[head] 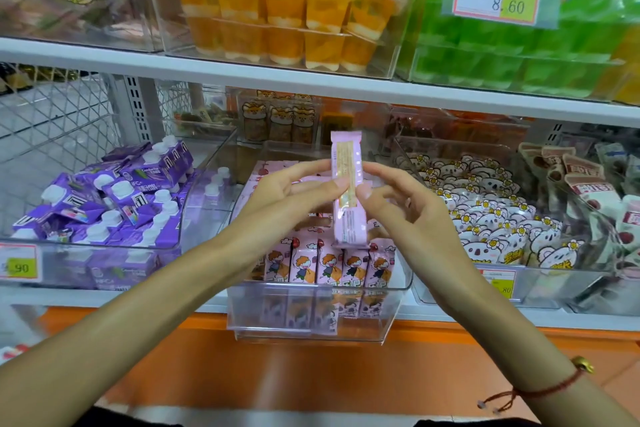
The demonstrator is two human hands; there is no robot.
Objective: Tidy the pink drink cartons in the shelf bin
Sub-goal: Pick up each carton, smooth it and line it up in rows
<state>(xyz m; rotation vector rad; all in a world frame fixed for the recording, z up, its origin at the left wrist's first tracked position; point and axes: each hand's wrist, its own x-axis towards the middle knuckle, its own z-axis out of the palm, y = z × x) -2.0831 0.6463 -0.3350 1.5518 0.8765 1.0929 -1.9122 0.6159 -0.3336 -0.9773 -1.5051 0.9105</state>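
Note:
A pink drink carton (347,218) stands upright in the air above the clear shelf bin (311,315), its narrow printed side facing me. My left hand (294,191) pinches its left edge with thumb and fingertips. My right hand (398,198) pinches its right edge the same way. Below the held carton, a front row of pink cartons (329,263) with a cartoon child stands upright in the bin. More pink cartons lie behind them, mostly hidden by my hands.
A clear bin of purple cartons with white caps (114,198) sits to the left. Koala snack packs (491,222) fill the bin to the right. Orange jelly cups (294,21) and green jelly (485,45) occupy the upper shelf (104,55). An orange ledge (277,374) runs below.

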